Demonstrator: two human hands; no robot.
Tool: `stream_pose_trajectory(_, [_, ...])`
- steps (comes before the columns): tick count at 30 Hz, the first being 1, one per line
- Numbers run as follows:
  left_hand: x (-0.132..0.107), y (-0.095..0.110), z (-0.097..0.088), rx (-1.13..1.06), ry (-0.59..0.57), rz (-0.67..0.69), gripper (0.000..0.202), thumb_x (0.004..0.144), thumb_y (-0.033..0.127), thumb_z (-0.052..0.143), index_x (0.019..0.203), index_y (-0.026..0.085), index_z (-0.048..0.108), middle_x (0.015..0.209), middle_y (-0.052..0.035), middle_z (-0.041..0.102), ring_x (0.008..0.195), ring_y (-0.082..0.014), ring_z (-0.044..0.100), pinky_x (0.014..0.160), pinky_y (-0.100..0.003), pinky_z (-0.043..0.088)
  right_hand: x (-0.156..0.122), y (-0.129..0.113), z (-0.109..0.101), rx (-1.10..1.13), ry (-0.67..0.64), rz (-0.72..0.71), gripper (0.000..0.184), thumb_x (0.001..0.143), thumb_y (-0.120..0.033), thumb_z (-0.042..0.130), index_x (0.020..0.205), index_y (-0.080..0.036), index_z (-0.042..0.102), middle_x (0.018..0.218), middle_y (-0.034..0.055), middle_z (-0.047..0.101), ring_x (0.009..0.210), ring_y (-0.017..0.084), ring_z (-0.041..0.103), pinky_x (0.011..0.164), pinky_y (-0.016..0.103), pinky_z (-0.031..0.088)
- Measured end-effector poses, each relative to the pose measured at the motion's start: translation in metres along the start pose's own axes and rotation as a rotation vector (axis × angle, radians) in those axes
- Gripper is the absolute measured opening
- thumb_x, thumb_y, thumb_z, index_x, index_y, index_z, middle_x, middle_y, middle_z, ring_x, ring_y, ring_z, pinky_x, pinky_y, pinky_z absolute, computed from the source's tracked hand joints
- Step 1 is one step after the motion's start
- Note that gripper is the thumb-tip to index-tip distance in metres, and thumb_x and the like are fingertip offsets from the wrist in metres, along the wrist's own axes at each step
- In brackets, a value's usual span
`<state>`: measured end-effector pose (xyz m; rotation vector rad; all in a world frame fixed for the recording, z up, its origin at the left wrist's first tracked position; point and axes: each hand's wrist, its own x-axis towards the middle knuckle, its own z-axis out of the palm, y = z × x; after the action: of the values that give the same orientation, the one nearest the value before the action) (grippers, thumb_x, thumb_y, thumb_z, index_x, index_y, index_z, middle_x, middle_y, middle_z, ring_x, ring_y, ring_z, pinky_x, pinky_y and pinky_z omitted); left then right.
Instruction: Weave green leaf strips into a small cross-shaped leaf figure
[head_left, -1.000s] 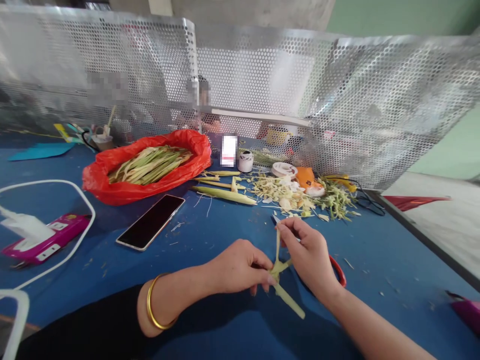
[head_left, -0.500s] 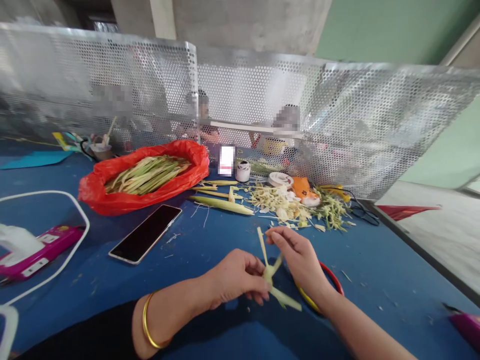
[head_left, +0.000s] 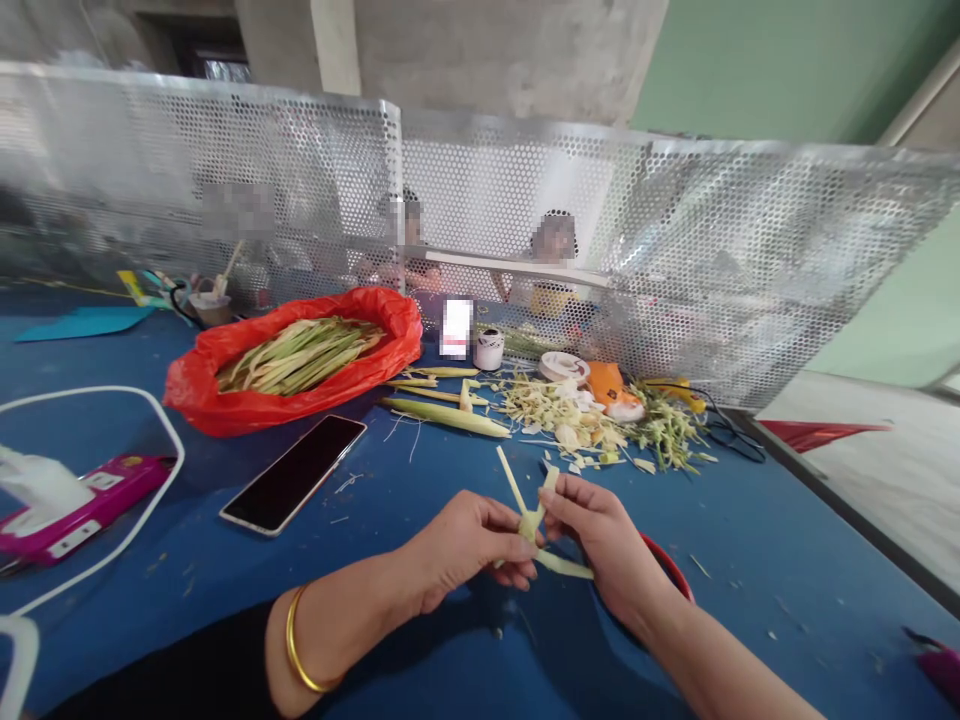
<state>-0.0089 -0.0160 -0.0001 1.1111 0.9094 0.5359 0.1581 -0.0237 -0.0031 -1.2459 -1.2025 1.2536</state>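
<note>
My left hand (head_left: 487, 545) pinches the knotted middle of a pale green folded leaf strip (head_left: 555, 565), whose ends stick out in several directions. With thumb and fingers closed, my right hand (head_left: 592, 520) grips the upper right end of the same strip. One narrow end points up and away, and another points to the right below my right hand. Partly hidden under my right hand and wrist lies a red-handled tool (head_left: 670, 567). Beyond the hands, a long green husk leaf (head_left: 450, 416) rests on the blue table.
A red plastic bag (head_left: 300, 408) of leaf strips stands at the left, behind a phone (head_left: 296, 475). Leaf scraps (head_left: 562, 410), a tape roll (head_left: 564, 367) and a white can (head_left: 489, 350) lie before a perforated metal screen (head_left: 480, 180). A purple power strip (head_left: 97, 500) is at left.
My right hand has moved slightly down and closed on the strip's upper right end. The strip has turned a little in my left hand, its narrow end leaning further left.
</note>
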Motion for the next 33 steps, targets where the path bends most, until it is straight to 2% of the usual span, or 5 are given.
stream_pose_trajectory(5, [-0.001, 0.009, -0.001, -0.206, 0.181, 0.069, 0.031, 0.06, 0.03, 0.08, 0.086, 0.013, 0.074, 0.068, -0.005, 0.07, 0.065, -0.013, 0.062, 0.067, -0.025, 0.044, -0.009, -0.006, -0.007, -0.519, 0.42, -0.585, 0.018, 0.084, -0.038, 0.06, 0.08, -0.021, 0.063, 0.079, 0.0048, 0.068, 0.078, 0.021, 0.06, 0.075, 0.033, 0.042])
stream_pose_trajectory(7, [-0.002, 0.013, -0.002, -0.237, 0.218, 0.128, 0.032, 0.059, 0.029, 0.082, 0.086, 0.013, 0.075, 0.071, -0.0041, 0.07, 0.067, -0.0117, 0.06, 0.069, -0.024, 0.044, -0.017, -0.008, -0.005, -0.654, 0.322, -0.722, 0.017, 0.085, -0.032, 0.06, 0.071, -0.022, 0.063, 0.069, 0.0026, 0.065, 0.069, 0.019, 0.058, 0.072, 0.032, 0.04])
stream_pose_trajectory(11, [-0.003, 0.015, -0.002, -0.315, 0.177, 0.208, 0.034, 0.06, 0.022, 0.081, 0.093, 0.015, 0.075, 0.086, -0.0059, 0.073, 0.085, -0.0162, 0.064, 0.082, -0.025, 0.044, -0.024, -0.002, 0.011, -0.559, -0.018, -0.425, 0.02, 0.088, -0.034, 0.057, 0.077, -0.022, 0.068, 0.079, 0.0029, 0.069, 0.074, 0.018, 0.062, 0.068, 0.027, 0.043])
stream_pose_trajectory(17, [-0.003, 0.011, 0.002, -0.262, 0.135, 0.245, 0.028, 0.067, 0.026, 0.078, 0.092, 0.013, 0.076, 0.089, -0.0083, 0.074, 0.093, -0.0196, 0.063, 0.09, -0.028, 0.043, -0.018, 0.01, 0.028, -0.183, -0.01, -0.109, 0.024, 0.077, -0.041, 0.064, 0.07, -0.018, 0.069, 0.078, 0.0042, 0.068, 0.081, 0.023, 0.059, 0.075, 0.029, 0.043])
stream_pose_trajectory(33, [-0.003, 0.014, -0.002, -0.21, 0.182, 0.252, 0.022, 0.068, 0.03, 0.078, 0.083, 0.014, 0.075, 0.08, -0.0061, 0.072, 0.075, -0.0157, 0.061, 0.072, -0.025, 0.044, -0.025, 0.002, 0.025, -0.042, -0.137, -0.069, 0.025, 0.081, -0.041, 0.061, 0.071, -0.019, 0.061, 0.071, 0.0015, 0.055, 0.073, 0.019, 0.048, 0.069, 0.029, 0.038])
